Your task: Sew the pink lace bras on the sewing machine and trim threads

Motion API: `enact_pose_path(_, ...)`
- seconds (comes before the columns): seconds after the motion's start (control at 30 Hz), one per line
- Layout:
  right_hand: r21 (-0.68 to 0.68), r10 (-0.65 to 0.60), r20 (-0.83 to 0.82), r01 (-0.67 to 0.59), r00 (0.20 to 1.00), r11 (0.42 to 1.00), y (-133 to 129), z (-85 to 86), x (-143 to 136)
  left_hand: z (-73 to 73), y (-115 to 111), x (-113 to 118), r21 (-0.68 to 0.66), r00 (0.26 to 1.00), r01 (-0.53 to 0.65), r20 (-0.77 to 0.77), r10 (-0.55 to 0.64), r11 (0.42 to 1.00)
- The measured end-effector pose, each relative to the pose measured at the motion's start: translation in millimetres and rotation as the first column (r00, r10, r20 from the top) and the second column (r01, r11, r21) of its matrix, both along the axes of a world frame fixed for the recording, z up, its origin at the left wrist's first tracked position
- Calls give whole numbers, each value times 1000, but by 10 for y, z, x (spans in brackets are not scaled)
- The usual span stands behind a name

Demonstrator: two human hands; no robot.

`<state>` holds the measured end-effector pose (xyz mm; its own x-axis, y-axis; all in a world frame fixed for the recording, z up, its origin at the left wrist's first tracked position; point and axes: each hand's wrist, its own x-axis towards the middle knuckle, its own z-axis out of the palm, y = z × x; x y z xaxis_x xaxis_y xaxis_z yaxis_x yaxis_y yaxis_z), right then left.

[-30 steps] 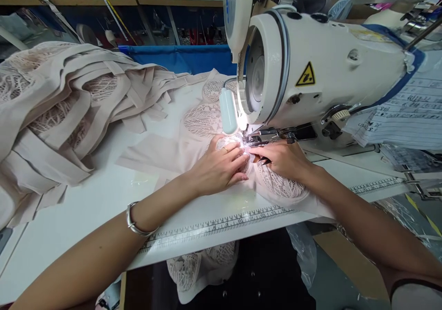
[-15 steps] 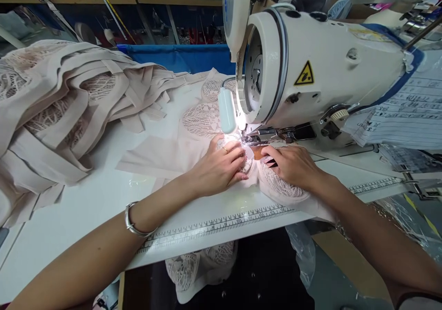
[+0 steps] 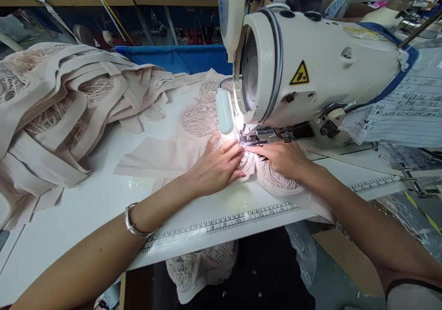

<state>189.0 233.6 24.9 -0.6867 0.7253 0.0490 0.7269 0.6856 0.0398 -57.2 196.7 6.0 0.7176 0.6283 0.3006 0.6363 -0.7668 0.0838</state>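
Note:
A pale pink lace bra point(image 3: 278, 179) lies under the needle area of a white sewing machine point(image 3: 324, 48). My left hand point(image 3: 219, 165), wearing a ring, is closed on the lace just left of the presser foot point(image 3: 246, 140). Its fingers press the fabric down, with the thumb nearer the table edge. My right hand point(image 3: 288, 160) pinches the bra beside the foot, index finger reaching toward the needle. A small dark pointed thing shows partly beneath that hand; most of it is hidden. The fingertips and the seam are washed out by the lamp point(image 3: 225, 111).
A large heap of beige lace pieces point(image 3: 69, 98) covers the table's left side. More lace pieces point(image 3: 200, 119) lie behind my left hand. A ruler strip point(image 3: 221, 225) runs along the front edge. Another lace piece point(image 3: 183, 271) hangs at my lap. Written sheets point(image 3: 410, 103) are at right.
My right hand has moved left, its index finger now close to the presser foot and covering the brown patch seen before. My left hand has barely moved. The view has shifted slightly.

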Motion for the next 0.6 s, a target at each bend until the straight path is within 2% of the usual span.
enact_pose_path(0.13, 64, 46, -110, -40, 993, 997, -16, -89, 83, 12, -5, 13, -9, 1000, 19, -18, -19, 1000)
enact_pose_path(0.33, 181, 259, -254, -217, 932, 959, -13, -173, 217, 36, -20, 30, 35, 1000, 24, 5, -24, 999)
enact_pose_path(0.4, 188, 267, -243, -224, 933, 956, -4, -160, 210, 33, -21, 30, 28, 1000, 16, 6, -16, 999)
enact_pose_path(0.6, 116, 187, -228, -165, 955, 980, 39, -119, 129, -9, 12, 1, 24, 1000, -8, 14, 8, 1000)
